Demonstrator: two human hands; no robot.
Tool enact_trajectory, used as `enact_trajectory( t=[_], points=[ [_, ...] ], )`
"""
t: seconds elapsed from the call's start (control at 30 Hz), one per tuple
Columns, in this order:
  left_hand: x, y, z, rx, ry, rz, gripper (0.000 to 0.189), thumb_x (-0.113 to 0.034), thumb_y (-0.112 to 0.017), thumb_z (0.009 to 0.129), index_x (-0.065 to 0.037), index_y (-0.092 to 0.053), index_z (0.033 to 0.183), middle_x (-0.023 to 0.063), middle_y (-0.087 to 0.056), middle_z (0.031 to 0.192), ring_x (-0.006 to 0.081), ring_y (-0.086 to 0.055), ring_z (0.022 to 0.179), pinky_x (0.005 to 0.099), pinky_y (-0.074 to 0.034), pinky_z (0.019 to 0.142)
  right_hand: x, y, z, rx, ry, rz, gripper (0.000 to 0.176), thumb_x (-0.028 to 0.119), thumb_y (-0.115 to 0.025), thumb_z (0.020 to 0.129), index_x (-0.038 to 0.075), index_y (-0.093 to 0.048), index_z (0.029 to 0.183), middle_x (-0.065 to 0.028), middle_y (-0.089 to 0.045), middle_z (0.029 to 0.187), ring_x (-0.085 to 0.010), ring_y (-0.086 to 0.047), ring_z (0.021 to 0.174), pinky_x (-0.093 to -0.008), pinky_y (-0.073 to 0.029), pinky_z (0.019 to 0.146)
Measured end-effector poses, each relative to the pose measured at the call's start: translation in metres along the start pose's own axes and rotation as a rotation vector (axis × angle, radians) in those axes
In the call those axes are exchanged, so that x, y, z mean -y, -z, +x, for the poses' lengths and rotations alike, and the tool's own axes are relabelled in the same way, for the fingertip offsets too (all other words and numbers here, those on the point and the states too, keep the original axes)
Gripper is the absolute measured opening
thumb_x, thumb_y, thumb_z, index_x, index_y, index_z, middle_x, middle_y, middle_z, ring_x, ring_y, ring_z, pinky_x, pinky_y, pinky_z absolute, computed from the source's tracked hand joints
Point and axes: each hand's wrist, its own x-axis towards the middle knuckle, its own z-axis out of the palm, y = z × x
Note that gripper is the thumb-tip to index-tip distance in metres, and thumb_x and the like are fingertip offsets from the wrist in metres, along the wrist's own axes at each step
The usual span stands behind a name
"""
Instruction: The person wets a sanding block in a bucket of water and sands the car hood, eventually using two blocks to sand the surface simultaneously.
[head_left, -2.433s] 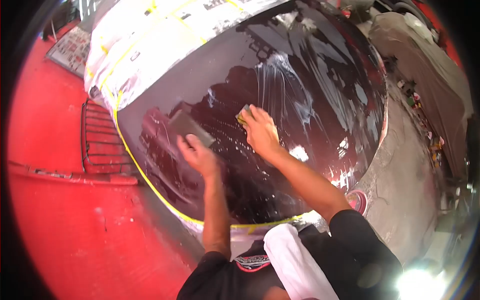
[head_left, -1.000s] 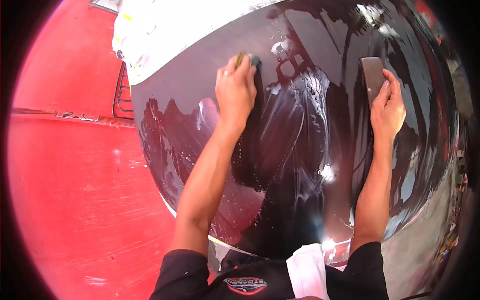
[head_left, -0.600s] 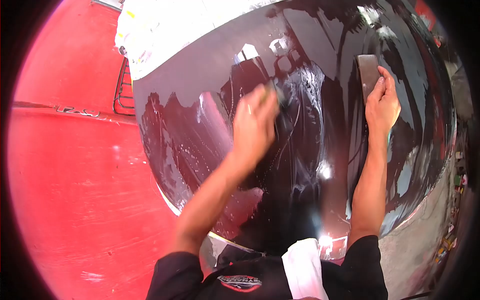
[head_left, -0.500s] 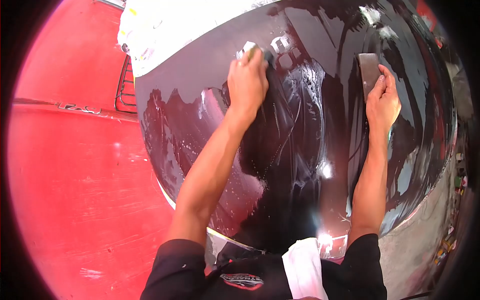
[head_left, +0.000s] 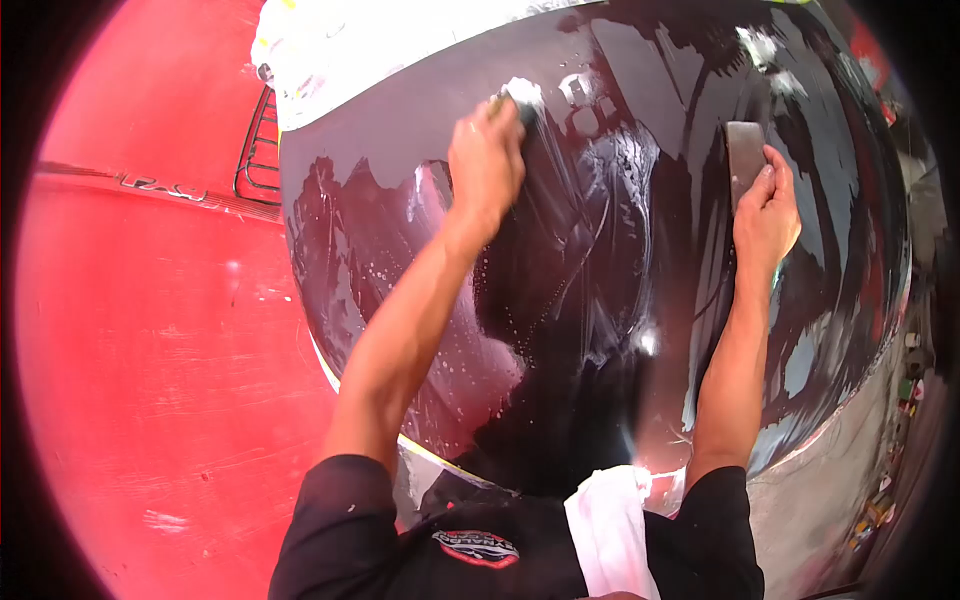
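A large, dark, glossy car hood (head_left: 560, 400) fills the middle of the view, wet and streaked. My left hand (head_left: 485, 165) is closed around a small dark pad (head_left: 526, 112), pressed to the hood's upper part; white suds (head_left: 522, 92) lie just beyond it. Most of the pad is hidden by my fingers. On the right, my right hand (head_left: 766, 215) grips the lower end of a flat grey-brown sanding block (head_left: 745, 155), which lies lengthwise along the hood. Whitish streaks (head_left: 630, 165) run down the surface between my hands.
A red painted vehicle panel (head_left: 160, 380) takes up the left side, with a black wire rack (head_left: 258, 150) at its edge. White covering (head_left: 340, 50) borders the hood at the top. A white cloth (head_left: 610, 530) hangs at my chest. Small items (head_left: 880, 510) lie at far right.
My left hand has slid slightly left and back with the pad, and suds now show to its right. My right hand and the block sit almost the same on the hood. The view has shifted slightly.
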Motion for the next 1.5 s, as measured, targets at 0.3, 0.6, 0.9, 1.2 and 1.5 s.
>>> enact_trajectory(
  t=[0.3, 0.6, 0.9, 1.2, 1.5],
  points=[
    [0.0, -0.013, 0.004, -0.121, -0.022, -0.039, 0.026, -0.008, -0.067, 0.087, -0.004, -0.066, 0.112, 0.0186, -0.065, 0.115, 0.042, -0.06, 0.097, 0.0488, -0.051, 0.083, -0.003, -0.001, -0.001, 0.006, 0.022, -0.031, 0.029, 0.019, -0.05, 0.101, 0.013, -0.069, 0.122, -0.0108, -0.074, 0.105, -0.027, -0.071, 0.09, -0.0376, -0.053, 0.081],
    [0.011, -0.012, 0.009, -0.118, -0.02, -0.059, 0.013, -0.01, -0.063, 0.089, -0.005, -0.065, 0.101, 0.0156, -0.065, 0.102, 0.043, -0.06, 0.091, 0.0512, -0.051, 0.079, -0.001, -0.002, -0.001, -0.006, -0.026, -0.057, 0.028, 0.02, -0.053, 0.1, 0.014, -0.07, 0.121, -0.0096, -0.074, 0.094, -0.0239, -0.068, 0.08, -0.0371, -0.052, 0.076],
    [-0.006, -0.004, 0.007, -0.066, 0.003, -0.018, 0.024, -0.011, -0.06, 0.092, -0.004, -0.065, 0.114, 0.016, -0.065, 0.112, 0.0422, -0.06, 0.098, 0.0487, -0.05, 0.086, 0.001, -0.001, -0.004, 0.013, 0.007, -0.012, 0.03, 0.021, -0.061, 0.096, 0.007, -0.069, 0.121, -0.0133, -0.073, 0.114, -0.0281, -0.071, 0.105, -0.038, -0.054, 0.09],
    [0.01, 0.005, 0.005, 0.033, 0.039, 0.009, 0.026, -0.013, -0.063, 0.092, -0.005, -0.069, 0.116, 0.0189, -0.065, 0.123, 0.0407, -0.061, 0.109, 0.0474, -0.052, 0.087, -0.008, -0.004, -0.003, -0.02, 0.041, 0.087, 0.032, 0.026, -0.062, 0.098, 0.01, -0.067, 0.125, -0.0088, -0.073, 0.112, -0.0193, -0.069, 0.099, -0.0334, -0.052, 0.089],
    [0.0, 0.001, -0.022, -0.037, -0.02, -0.03, 0.027, -0.012, -0.066, 0.09, -0.006, -0.071, 0.116, 0.0173, -0.066, 0.126, 0.0413, -0.062, 0.108, 0.0473, -0.051, 0.092, -0.003, -0.004, -0.002, -0.009, 0.012, 0.052, 0.031, 0.023, -0.062, 0.095, 0.008, -0.068, 0.121, -0.0123, -0.071, 0.118, -0.0291, -0.069, 0.104, -0.0379, -0.054, 0.086]
  ],
)
